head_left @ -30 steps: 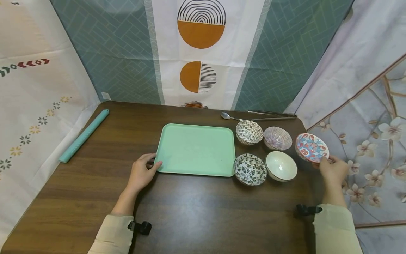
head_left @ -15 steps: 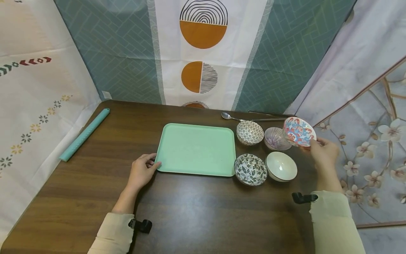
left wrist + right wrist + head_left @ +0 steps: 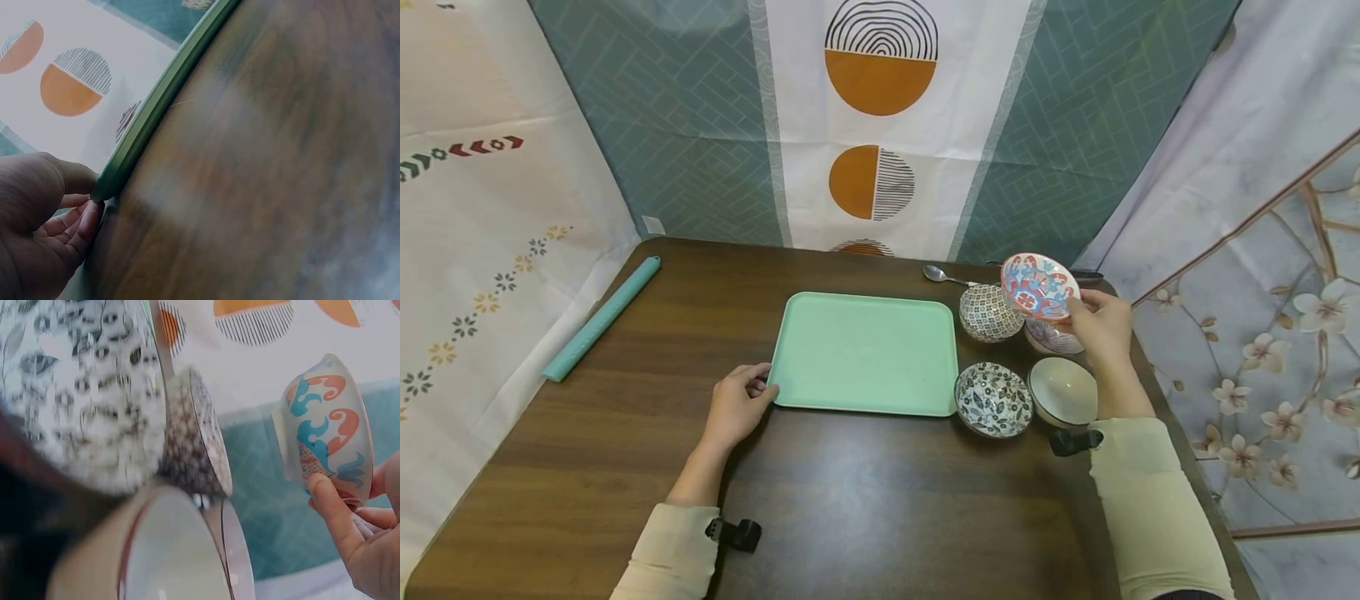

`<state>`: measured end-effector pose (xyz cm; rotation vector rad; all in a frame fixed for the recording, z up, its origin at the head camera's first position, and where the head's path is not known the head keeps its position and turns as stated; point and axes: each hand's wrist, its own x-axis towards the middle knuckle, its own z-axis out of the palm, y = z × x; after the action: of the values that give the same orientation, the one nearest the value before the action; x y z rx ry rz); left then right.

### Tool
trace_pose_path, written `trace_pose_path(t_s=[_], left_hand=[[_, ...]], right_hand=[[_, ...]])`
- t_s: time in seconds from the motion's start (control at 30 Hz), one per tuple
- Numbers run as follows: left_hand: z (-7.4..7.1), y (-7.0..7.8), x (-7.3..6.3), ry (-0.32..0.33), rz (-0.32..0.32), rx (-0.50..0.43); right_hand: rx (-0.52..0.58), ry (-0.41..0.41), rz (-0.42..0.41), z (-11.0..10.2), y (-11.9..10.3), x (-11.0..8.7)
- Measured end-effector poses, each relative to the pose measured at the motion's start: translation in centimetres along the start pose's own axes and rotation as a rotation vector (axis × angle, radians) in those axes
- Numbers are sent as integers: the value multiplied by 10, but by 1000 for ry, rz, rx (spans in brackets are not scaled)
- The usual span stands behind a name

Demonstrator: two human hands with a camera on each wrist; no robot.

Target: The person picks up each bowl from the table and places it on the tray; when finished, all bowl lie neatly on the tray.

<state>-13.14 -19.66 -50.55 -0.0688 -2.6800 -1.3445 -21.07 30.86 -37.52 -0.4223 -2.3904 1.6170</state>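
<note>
My right hand [image 3: 1103, 327] pinches the side of a bowl [image 3: 1040, 286] patterned in red and blue, holding it up over the back bowls. In the right wrist view the thumb presses on the outer wall of that bowl [image 3: 334, 428]. At the near left corner of a mint green tray [image 3: 865, 354], my left hand [image 3: 739, 404] grips the edge. The left wrist view shows thumb and fingers pinching the tray's rim [image 3: 147, 119]. Right of the tray stand a black-and-white leaf bowl [image 3: 993, 401], a plain white bowl [image 3: 1063, 392], a checked bowl [image 3: 990, 314] and a partly hidden purple-striped bowl [image 3: 1054, 337].
A metal spoon [image 3: 937, 273] lies behind the checked bowl, its handle partly covered. Part of a dark long utensil [image 3: 1088, 275] shows at the back edge. A teal roll [image 3: 602, 319] lies along the table's left side. Patterned cloths hang behind and beside the table [image 3: 850, 500].
The right hand has lifted the red-and-blue bowl from the right edge and carried it left and back, over the purple-striped bowl. The left hand stays at the tray corner.
</note>
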Motion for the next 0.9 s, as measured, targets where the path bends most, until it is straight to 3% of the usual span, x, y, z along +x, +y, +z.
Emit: trace_pose_path(t_s=[0.3, 0.67, 0.9], left_hand=[[1, 1, 1, -3, -9, -7], [1, -1, 0, 8, 1, 0], [-1, 0, 0, 7, -11, -15]], right_hand=[[-51, -94, -58, 46, -19, -3], [-62, -218, -93, 111, -22, -8], [-39, -295, -51, 150, -24, -14]])
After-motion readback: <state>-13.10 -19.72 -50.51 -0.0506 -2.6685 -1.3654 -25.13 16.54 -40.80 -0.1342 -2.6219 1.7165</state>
